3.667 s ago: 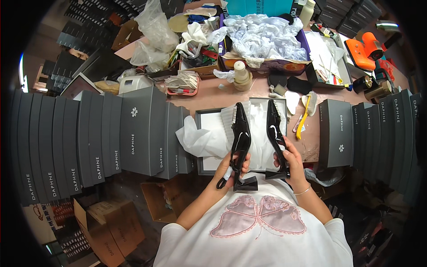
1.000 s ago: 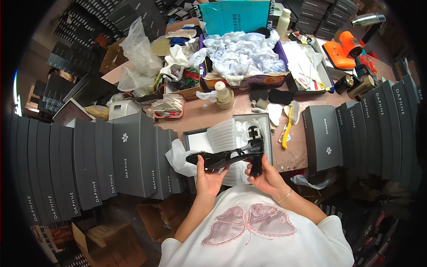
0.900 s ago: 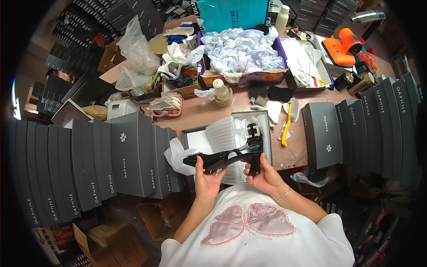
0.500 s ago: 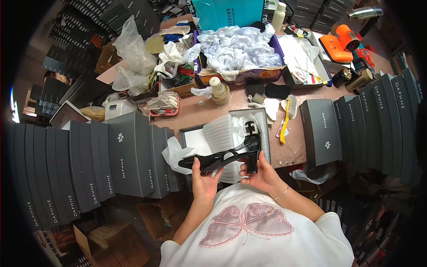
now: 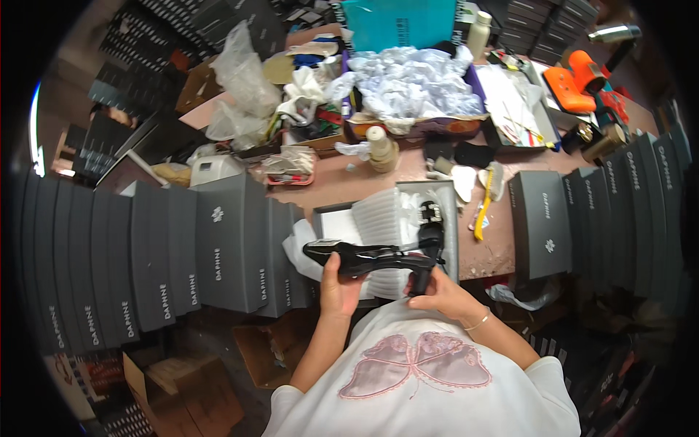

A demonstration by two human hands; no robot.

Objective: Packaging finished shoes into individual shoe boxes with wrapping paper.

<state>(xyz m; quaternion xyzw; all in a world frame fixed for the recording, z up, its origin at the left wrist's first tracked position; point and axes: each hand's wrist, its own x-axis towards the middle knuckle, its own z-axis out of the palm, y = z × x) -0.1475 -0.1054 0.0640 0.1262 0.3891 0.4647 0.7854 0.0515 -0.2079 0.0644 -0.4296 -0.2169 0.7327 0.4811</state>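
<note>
A glossy black high-heeled shoe is held sideways over an open grey shoebox. My left hand grips its toe end, with the thumb on the near side and the fingers beneath. At the heel end my right hand is closed around the block heel. Behind that heel, a black piece with a sparkling ornament lies on the box's right side, seemingly a second shoe partly hidden. Ribbed translucent padding and white tissue paper sit in and over the box.
Grey shoeboxes stand in a row at left, and more at right. Beyond are a bottle, a yellow-handled brush, a bin of crumpled tissue and an orange tool. Open cartons lie low at left.
The shoe has tilted, its heel now pointing down toward me. My right hand has shifted lower around the heel. The whole scene has moved slightly right in view.
</note>
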